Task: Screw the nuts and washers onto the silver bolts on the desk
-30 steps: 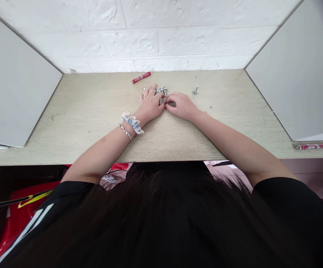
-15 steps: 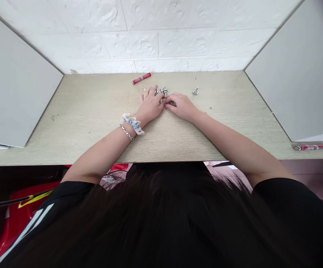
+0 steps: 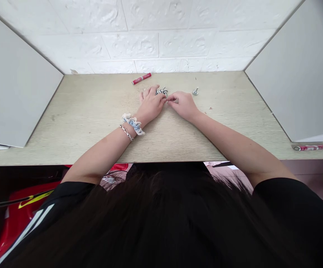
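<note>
Over the left edge of a small pile of silvery bolts [image 3: 162,91] lies my left hand [image 3: 149,105]. Its thumb and index finger come together at the near side of the pile, while its other fingers reach forward. Facing it, my right hand [image 3: 184,105] pinches thumb against fingertips right beside the left fingertips. Whatever small thing is between the fingers is too hidden to name. One silvery bolt with a wide round base [image 3: 195,91] stands apart, to the right of the pile.
A red tube [image 3: 141,78] lies behind the left hand near the white brick-patterned wall [image 3: 139,44]. Another red tube [image 3: 313,147] is at the table's front right edge. Pale panels [image 3: 19,82] flank the wooden tabletop [image 3: 100,100]. Small crumbs are scattered by the hands.
My right hand has shifted slightly up and its pinch has drawn tighter, closing the gap between thumb and fingers. The left hand stays nearly in place.
</note>
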`<state>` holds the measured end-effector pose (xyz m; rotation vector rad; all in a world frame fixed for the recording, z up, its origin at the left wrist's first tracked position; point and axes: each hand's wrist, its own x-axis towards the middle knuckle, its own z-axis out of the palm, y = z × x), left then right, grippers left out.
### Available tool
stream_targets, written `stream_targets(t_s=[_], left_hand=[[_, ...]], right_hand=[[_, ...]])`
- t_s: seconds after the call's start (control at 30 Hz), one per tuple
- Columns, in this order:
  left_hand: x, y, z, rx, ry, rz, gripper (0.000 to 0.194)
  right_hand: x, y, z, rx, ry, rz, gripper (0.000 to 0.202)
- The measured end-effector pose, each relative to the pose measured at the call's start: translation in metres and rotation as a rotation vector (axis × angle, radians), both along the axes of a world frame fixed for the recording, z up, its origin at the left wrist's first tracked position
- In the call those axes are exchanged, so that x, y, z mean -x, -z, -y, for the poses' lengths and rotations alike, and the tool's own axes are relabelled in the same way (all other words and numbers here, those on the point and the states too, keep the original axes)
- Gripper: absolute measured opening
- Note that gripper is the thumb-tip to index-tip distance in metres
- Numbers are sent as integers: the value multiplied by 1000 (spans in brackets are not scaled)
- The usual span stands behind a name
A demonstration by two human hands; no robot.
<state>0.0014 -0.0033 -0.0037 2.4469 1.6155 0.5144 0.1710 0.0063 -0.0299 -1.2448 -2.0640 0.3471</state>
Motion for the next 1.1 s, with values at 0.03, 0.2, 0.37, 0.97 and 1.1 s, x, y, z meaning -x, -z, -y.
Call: stream_targets(t_s=[0.03, 0.2, 0.37, 0.97, 1.1], left_hand=[[0, 0, 0, -8, -1, -2, 32], [1, -3, 0, -41, -3, -8, 30], [1, -1, -2, -32, 20, -11, 26], [3, 7, -11, -116, 382, -59, 26], [3, 10, -12, -95, 386, 24, 23]], right_hand=[[0, -1, 0, -27, 14, -19, 24], [1, -7, 5, -130, 52, -89, 27], [4, -9, 8, -178, 35, -115, 26], [3, 0, 4, -271, -25, -172, 18], [4, -2, 3, -236, 16, -185, 19]])
